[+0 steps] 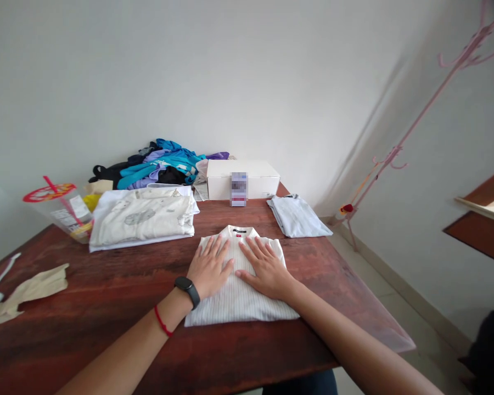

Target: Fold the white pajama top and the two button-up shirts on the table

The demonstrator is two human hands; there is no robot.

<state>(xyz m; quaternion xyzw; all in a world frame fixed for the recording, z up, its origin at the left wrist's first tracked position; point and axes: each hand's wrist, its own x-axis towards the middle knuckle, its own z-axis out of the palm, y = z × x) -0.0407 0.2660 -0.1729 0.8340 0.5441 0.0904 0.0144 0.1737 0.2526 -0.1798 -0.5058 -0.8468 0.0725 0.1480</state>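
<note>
A folded white shirt with thin stripes [242,305] lies on the dark wooden table [119,329], its collar and dark label at the far end. My left hand [209,267] rests flat on the shirt's left half, fingers spread. On its right half my right hand [265,269] is pressed flat too, fingers apart. Neither hand grips anything. Both thumbs point inward, leaving a narrow strip of striped cloth between them. A black band is on my left wrist, with a red cord behind it.
Folded pale clothes [148,219] lie left, a folded light-blue garment [298,216] right. A heap of clothes [160,164] and a white box [255,175] stand by the wall. Far left are a plastic cup [61,211] and a beige cloth [35,291]. A pink coat stand [420,115] leans in view right.
</note>
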